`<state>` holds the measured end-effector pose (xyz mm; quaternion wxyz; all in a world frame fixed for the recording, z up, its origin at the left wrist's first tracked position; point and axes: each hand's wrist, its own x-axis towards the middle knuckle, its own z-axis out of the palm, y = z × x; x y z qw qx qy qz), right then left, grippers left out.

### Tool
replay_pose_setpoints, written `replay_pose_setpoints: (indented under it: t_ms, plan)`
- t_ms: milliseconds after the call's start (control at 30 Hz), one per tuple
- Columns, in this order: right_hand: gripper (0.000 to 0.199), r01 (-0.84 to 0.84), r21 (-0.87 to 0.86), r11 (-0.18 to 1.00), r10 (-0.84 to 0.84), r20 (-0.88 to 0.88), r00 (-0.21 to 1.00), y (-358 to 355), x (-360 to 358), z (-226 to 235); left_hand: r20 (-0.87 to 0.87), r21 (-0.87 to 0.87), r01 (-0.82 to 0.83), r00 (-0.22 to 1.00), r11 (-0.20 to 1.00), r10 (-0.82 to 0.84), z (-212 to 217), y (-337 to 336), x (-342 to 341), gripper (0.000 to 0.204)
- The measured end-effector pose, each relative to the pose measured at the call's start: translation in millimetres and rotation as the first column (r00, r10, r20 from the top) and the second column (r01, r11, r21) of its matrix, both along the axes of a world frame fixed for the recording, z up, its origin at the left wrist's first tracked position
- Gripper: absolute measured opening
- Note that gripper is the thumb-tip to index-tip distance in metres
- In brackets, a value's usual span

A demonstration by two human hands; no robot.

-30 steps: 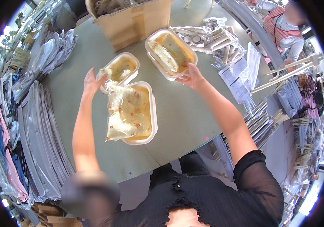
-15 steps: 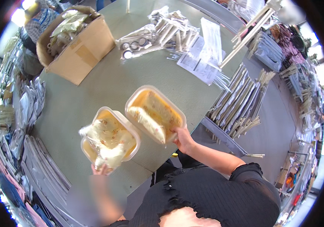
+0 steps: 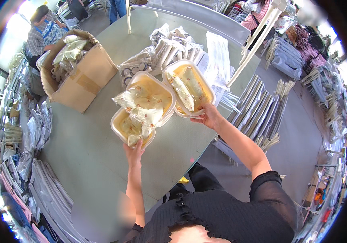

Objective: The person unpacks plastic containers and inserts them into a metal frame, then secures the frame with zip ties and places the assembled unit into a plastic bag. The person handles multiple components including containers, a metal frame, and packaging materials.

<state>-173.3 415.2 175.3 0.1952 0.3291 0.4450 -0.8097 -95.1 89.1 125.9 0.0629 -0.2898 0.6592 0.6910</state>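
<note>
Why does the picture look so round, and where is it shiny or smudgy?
Head view: the fisheye lens makes that dark round border; head view: light glints off the plastic bag over the middle tub; head view: a grey patch smudges the lower left.

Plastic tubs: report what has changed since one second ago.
The large tub has moved away from the person, toward the bagged tubular parts; the right-hand tub has shifted right, away from the cardboard box. The small tub, formerly beyond the large one, is now nearer the person. As before, the left hand holds the small tub, the right hand the right-hand tub.
</note>
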Motion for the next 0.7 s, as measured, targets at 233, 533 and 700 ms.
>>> replay_pose_setpoints:
  t_ms: [233,533,700]
  plan:
    - [0.033,-0.136,0.107,0.985,0.139,-0.021,0.99,37.6,-69.1,-11.0,-0.004,0.022,-0.026,1.0,0.999,0.026,5.3,30.5,-31.4,0.064]
    - [0.047,-0.096,0.104,0.99,0.1,-0.032,0.994,35.3,-75.2,-4.6,-0.04,0.017,-0.149,0.988,0.989,0.149,-4.4,27.6,-75.3,0.069]
    - [0.07,-0.057,0.045,0.997,0.062,-0.11,0.992,15.8,-50.4,-6.0,-0.192,-0.01,-0.223,0.957,0.975,0.217,-19.0,16.5,-78.1,0.093]
